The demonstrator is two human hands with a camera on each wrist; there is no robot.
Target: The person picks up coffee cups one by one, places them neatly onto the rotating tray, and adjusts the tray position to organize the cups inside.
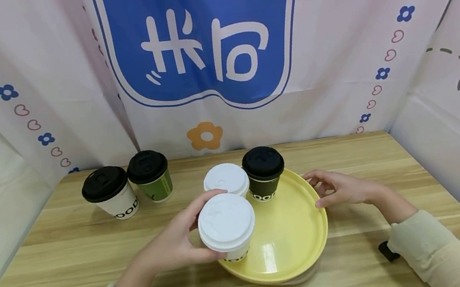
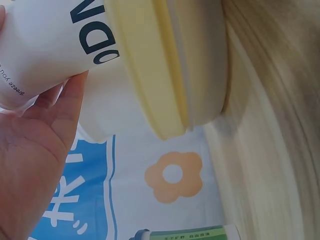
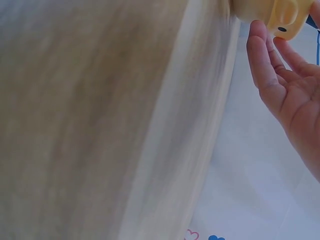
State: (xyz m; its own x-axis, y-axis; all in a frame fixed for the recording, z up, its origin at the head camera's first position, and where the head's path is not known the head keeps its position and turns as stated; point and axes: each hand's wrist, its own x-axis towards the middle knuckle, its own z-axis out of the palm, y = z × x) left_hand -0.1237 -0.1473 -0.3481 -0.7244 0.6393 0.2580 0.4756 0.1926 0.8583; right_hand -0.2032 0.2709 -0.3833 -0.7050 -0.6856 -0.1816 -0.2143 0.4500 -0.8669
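Note:
In the head view my left hand (image 1: 174, 247) grips a white paper cup (image 1: 237, 254) with a white lid, thumb on the near side and fingers behind. This cup is over the left front edge of a round yellow tray (image 1: 292, 238). Directly behind it stands another white-lidded cup (image 1: 226, 176), partly hidden. A dark cup with a black lid (image 1: 263, 166) stands at the tray's back. My right hand (image 1: 342, 189) touches the tray's right rim with loosely bent fingers. The right wrist view shows the fingertips (image 3: 257, 27) against the tray's side.
To the left on the wooden table (image 1: 56, 285) stand a white cup with a black lid (image 1: 119, 205) and a green cup with a black lid (image 1: 158, 188). A printed cloth (image 1: 332, 50) hangs along the table's back edge. The tray rests on a paler base (image 2: 200, 60).

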